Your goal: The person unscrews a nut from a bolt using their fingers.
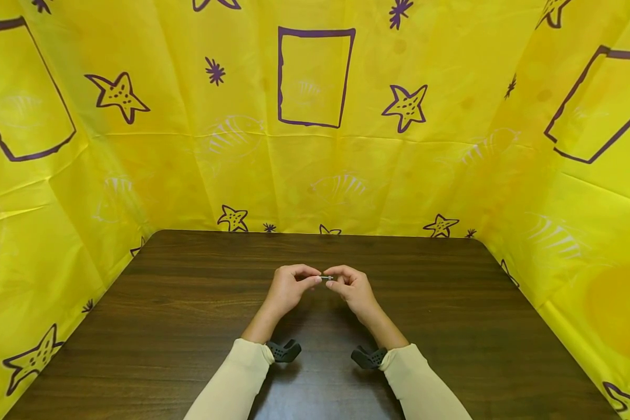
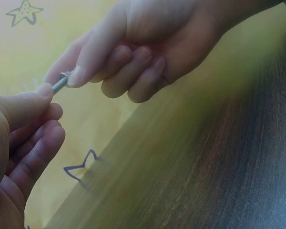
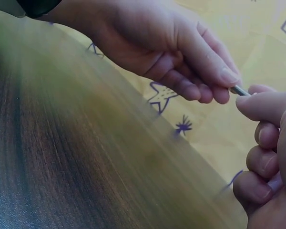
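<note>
Threaded bolt [image 2: 60, 84] spans the gap between the fingers of both hands: the left hand [image 1: 287, 289] pinches one end, the right hand [image 1: 354, 290] grasps the other near a wider collar [image 1: 331, 278]. Held by tips alone, something so slim could slip and drop to the worktop [image 1: 163, 326] beneath the fingers. No label or writing is legible.

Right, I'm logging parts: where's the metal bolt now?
The bolt is below centre in the head view, held between left hand and right hand, over the table.
</note>
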